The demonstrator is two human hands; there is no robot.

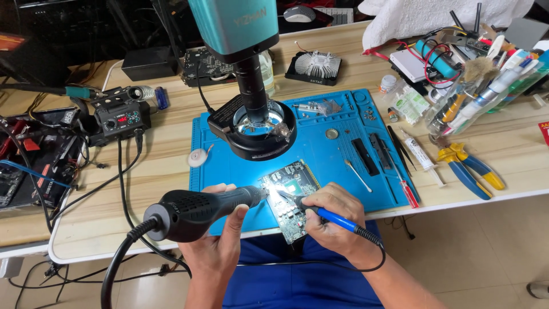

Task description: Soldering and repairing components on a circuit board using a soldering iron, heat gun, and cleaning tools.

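Gripping a hot-air gun (194, 213), the left hand (220, 240) aims at the circuit board (289, 197); the right hand (334, 220) is closed on a blue-handled iron (331, 217). Nearby chips could be overheated if the nozzle is held too close, and the board, overhanging the mat's (337, 154) near edge, could be knocked off.

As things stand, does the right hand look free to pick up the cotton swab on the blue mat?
Probably not right away: the right hand is closed around a blue-handled soldering iron. The cotton swab lies just beyond it on the blue mat, with nothing between.
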